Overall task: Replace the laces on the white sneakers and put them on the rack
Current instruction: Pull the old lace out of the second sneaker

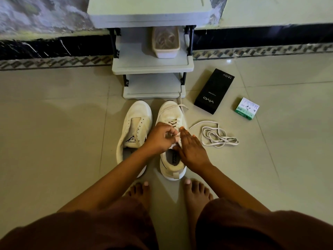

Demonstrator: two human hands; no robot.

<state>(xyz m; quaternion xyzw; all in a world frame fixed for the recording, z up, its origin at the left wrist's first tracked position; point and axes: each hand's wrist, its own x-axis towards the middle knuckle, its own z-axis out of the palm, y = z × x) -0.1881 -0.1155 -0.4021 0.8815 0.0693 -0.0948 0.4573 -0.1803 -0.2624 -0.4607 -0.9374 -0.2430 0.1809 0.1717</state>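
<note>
left sneaker (134, 130): stands on the tiled floor (54, 123) at the centre of the view, toe toward 12 o'clock, eyelets bare, tongue pulled open; its heel end is hidden under the left forearm.
right sneaker (171, 116): just beside the left sneaker at its 3 o'clock, toe toward 12 o'clock; a lace (182, 107) criss-crosses the lower eyelets and a free end trails off toward 12 o'clock, up to the rack's bottom edge.
left hand (159, 137): over the right sneaker's throat, fingers curled and pinching what looks like the lace; the pinch point itself is hard to make out.
right hand (190, 148): lies on the right sneaker's 3 o'clock side, fingers straight and close together, pressing against the upper; whether the thumb holds anything cannot be told.
loose lace (214, 136): a tangled loop on the floor at 3 o'clock of the right sneaker, apart from it.
rack (153, 66): grey shelves at 12 o'clock of the sneakers, its top cut off by the frame edge.
tub (165, 42): pale container on the middle shelf; contents blurred, possibly coiled laces.
black box (214, 91): flat on the floor at 2 o'clock of the sneakers, white lettering on it.
small green-and-white box (246, 108): at 3 o'clock of the black box, print too small to read.
bare feet (195, 192): at 6 o'clock of the sneakers, partly hidden by the knees.
</note>
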